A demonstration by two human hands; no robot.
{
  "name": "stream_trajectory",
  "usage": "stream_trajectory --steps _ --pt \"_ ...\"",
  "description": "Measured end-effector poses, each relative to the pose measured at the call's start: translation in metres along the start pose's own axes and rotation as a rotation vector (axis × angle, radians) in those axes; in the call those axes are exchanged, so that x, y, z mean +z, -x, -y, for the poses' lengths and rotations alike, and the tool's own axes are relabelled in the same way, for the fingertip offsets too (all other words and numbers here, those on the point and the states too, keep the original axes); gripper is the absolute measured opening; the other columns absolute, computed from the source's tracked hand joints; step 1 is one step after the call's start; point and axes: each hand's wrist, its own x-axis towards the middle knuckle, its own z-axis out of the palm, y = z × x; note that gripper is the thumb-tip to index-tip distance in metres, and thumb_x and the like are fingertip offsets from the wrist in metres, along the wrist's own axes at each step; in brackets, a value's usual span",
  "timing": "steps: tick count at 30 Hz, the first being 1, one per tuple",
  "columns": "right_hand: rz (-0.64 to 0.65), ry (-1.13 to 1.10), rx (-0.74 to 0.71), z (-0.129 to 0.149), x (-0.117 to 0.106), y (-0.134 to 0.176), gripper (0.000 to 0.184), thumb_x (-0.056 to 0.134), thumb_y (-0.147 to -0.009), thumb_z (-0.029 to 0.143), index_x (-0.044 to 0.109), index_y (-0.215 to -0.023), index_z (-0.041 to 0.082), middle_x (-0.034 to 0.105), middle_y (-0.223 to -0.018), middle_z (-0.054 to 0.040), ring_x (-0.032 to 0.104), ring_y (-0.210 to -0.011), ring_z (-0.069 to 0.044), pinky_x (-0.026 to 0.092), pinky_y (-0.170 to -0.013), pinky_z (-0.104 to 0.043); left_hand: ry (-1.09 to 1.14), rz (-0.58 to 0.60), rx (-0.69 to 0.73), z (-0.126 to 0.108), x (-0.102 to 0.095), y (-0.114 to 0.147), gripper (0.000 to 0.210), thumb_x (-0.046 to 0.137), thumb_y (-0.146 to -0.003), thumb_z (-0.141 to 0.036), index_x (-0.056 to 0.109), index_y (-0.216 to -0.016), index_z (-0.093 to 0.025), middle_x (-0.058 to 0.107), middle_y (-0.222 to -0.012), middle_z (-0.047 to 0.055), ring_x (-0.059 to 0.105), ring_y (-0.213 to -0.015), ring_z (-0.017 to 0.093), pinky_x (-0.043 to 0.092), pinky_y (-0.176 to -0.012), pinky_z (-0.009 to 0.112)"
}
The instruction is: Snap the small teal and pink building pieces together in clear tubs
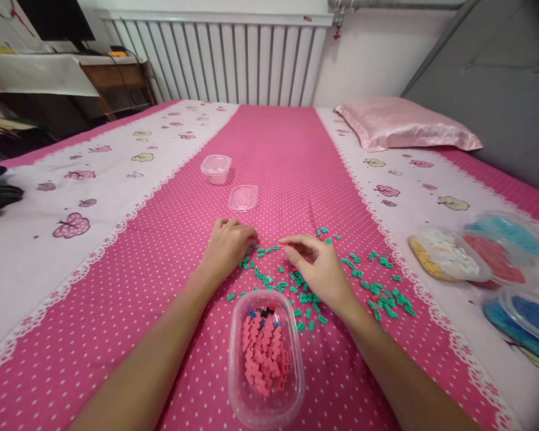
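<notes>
My right hand (317, 260) pinches a small pink toy brick (282, 245) between thumb and fingertips, just above the bedspread. To its left, my left hand (230, 244) rests on the cloth with fingers curled; whatever they hold, if anything, is hidden. Small green toy bricks (377, 290) lie scattered between and around both hands, mostly to the right. A few reddish pieces are mixed among them. Nearest me stands an uncovered clear plastic container (296, 383) holding many pink bricks (264, 359), with several blue, black and red ones at its far end.
Beyond my hands are another clear container (216, 170) and a flat clear lid (243, 198). At right sit containers of white and yellow (447, 254), red (496, 257), light-blue (512, 233) and dark-blue pieces (532, 314). A pink pillow (404, 123) lies at the back right.
</notes>
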Motion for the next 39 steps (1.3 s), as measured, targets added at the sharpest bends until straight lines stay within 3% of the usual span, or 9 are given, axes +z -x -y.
stream_trajectory --steps 5,12,22,28,39 --pt "-0.031 -0.009 -0.012 0.000 0.002 0.000 0.015 0.065 -0.088 0.029 0.072 -0.100 0.022 0.074 -0.091 -0.0034 0.070 -0.084 -0.018 0.057 -0.081 -0.035 0.304 -0.051 -0.014 -0.021 -0.011 0.011 0.020 0.064 -0.096 -0.031 0.074 -0.109 -0.019 0.080 -0.095 0.005 0.073 -0.086 0.019 0.055 -0.082 0.032" --pt "-0.034 -0.025 -0.001 0.000 0.002 0.001 0.010 0.068 -0.089 0.032 0.069 -0.091 0.022 0.074 -0.088 -0.0035 0.070 -0.080 -0.018 0.057 -0.078 -0.034 0.537 -0.057 0.016 -0.038 -0.012 0.017 0.010 0.070 -0.090 -0.025 0.075 -0.093 -0.018 0.080 -0.088 0.004 0.074 -0.082 0.017 0.059 -0.078 0.029" --pt "-0.014 -0.064 0.022 0.001 0.000 0.003 0.009 0.073 -0.087 0.030 0.074 -0.090 0.022 0.077 -0.087 -0.0038 0.072 -0.080 -0.019 0.056 -0.078 -0.035 0.575 -0.069 0.007 -0.039 -0.014 0.018 0.007 0.073 -0.087 -0.020 0.079 -0.091 -0.019 0.082 -0.088 0.003 0.075 -0.082 0.017 0.059 -0.081 0.030" --pt "-0.046 -0.156 0.057 0.007 0.004 0.004 0.016 0.076 -0.085 0.038 0.074 -0.088 0.022 0.080 -0.086 -0.0048 0.075 -0.078 -0.020 0.060 -0.075 -0.034 0.569 -0.130 0.008 -0.041 -0.014 0.020 0.015 0.083 -0.079 -0.029 0.077 -0.086 -0.018 0.081 -0.087 0.004 0.075 -0.081 0.019 0.058 -0.075 0.029" --pt "-0.094 -0.242 0.105 0.011 0.008 0.004 0.029 0.086 -0.073 0.048 0.075 -0.082 0.023 0.080 -0.083 -0.0055 0.076 -0.077 -0.022 0.062 -0.076 -0.038 0.551 -0.225 0.072 -0.047 -0.017 0.024 0.010 0.077 -0.085 -0.026 0.073 -0.081 -0.018 0.079 -0.085 0.005 0.072 -0.079 0.018 0.056 -0.075 0.031"
